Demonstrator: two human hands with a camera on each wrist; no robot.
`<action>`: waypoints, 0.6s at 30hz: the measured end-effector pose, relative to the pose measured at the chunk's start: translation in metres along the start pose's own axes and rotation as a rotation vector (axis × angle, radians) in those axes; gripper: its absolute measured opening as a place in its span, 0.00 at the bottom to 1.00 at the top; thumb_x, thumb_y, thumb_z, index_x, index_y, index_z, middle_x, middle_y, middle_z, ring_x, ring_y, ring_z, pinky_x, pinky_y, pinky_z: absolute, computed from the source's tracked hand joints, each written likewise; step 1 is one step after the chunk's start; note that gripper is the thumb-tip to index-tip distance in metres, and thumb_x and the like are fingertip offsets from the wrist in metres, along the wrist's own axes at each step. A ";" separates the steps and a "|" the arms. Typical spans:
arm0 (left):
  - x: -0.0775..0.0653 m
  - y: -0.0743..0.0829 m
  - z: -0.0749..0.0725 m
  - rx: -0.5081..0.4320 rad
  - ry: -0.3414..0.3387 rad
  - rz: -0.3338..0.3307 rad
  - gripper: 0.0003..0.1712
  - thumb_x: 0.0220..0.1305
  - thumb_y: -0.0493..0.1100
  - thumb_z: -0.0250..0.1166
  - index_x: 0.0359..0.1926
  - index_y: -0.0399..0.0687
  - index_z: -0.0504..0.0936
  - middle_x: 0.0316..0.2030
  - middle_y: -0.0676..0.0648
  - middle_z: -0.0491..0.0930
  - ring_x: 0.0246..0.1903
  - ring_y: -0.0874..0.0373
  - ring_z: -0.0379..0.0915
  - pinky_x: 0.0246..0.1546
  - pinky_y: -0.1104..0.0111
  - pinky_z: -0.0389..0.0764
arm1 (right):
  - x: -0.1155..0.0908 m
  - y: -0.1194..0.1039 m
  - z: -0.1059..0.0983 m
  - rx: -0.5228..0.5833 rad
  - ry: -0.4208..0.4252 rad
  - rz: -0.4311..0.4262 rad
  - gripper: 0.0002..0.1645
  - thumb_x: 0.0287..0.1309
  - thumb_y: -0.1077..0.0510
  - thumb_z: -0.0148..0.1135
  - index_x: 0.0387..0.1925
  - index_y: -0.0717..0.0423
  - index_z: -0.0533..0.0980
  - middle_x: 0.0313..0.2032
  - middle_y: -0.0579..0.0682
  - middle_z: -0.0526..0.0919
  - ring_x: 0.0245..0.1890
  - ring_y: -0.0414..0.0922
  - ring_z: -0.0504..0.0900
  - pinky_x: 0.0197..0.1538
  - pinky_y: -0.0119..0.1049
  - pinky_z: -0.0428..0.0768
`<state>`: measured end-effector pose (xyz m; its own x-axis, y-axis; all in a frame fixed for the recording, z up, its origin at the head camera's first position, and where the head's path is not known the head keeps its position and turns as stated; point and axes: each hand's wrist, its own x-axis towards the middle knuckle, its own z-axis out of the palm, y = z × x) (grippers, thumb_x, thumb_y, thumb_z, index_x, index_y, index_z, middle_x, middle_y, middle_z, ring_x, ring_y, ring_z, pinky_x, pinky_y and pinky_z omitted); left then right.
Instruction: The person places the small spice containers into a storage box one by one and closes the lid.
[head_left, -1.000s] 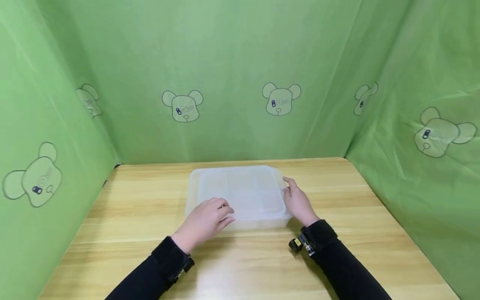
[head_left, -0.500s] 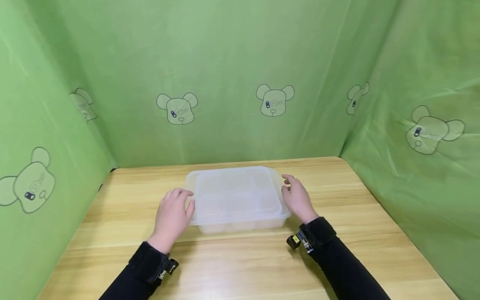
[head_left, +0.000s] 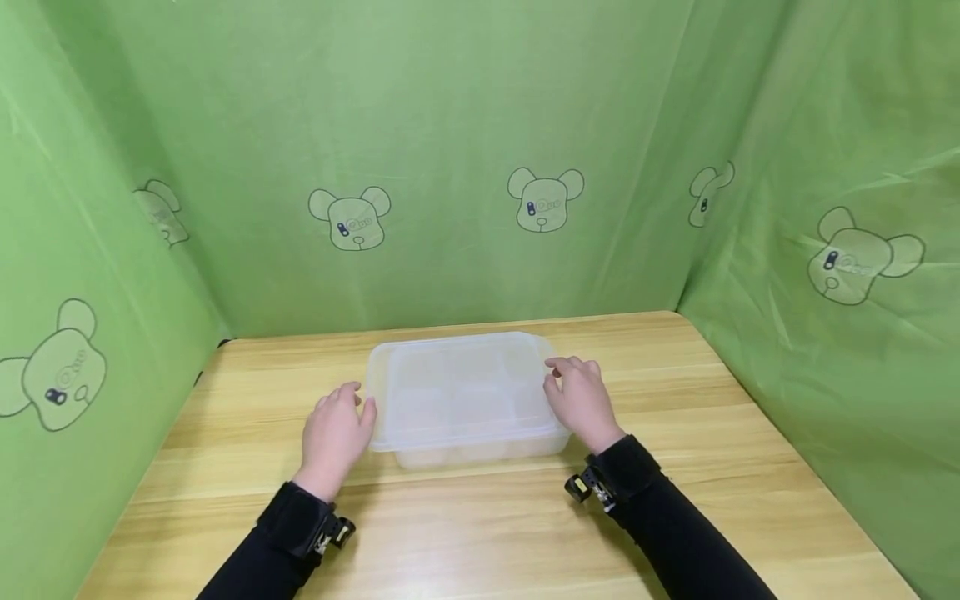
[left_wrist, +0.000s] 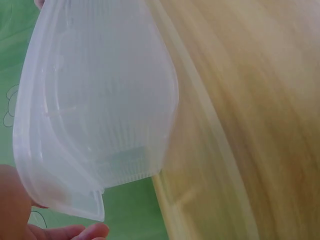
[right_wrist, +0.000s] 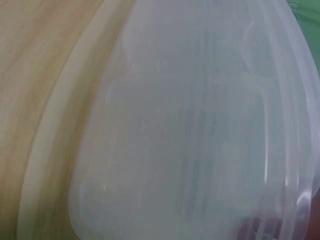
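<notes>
A translucent plastic storage box (head_left: 480, 454) stands on the wooden table, faint divider lines showing through its lid (head_left: 465, 392). The lid lies over the top, set off to the left so that it overhangs there. My left hand (head_left: 333, 433) is at the lid's left edge, thumb nearest it and fingers spread loosely. In the left wrist view, fingers (left_wrist: 92, 231) show just beyond the lid's corner. My right hand (head_left: 583, 402) is at the right edge of the box, fingers loosely bent; whether they touch it is unclear. In the right wrist view the box mostly hides that hand.
Green cloth walls (head_left: 442, 275) with printed bear heads enclose the table (head_left: 480, 533) at the back and both sides. The box stands toward the table's back edge. A small camera (head_left: 577, 487) is strapped to the right wrist.
My left hand has moved from the front of the lid out to its left edge. The right hand has shifted slightly left, closer over the box's right edge. The head view has turned slightly.
</notes>
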<state>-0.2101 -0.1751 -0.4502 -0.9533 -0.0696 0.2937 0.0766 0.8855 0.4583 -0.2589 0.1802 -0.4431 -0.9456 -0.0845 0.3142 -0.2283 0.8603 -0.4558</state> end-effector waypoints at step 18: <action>0.003 0.005 0.004 -0.011 0.057 0.059 0.17 0.69 0.41 0.57 0.49 0.32 0.83 0.40 0.38 0.86 0.40 0.41 0.80 0.40 0.52 0.80 | 0.001 -0.002 -0.001 0.003 0.002 -0.003 0.21 0.67 0.61 0.55 0.56 0.70 0.77 0.40 0.58 0.84 0.44 0.57 0.71 0.48 0.48 0.70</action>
<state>-0.2135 -0.1686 -0.4506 -0.9291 -0.0434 0.3674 0.1357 0.8839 0.4476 -0.2591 0.1789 -0.4408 -0.9444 -0.0865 0.3172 -0.2323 0.8583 -0.4576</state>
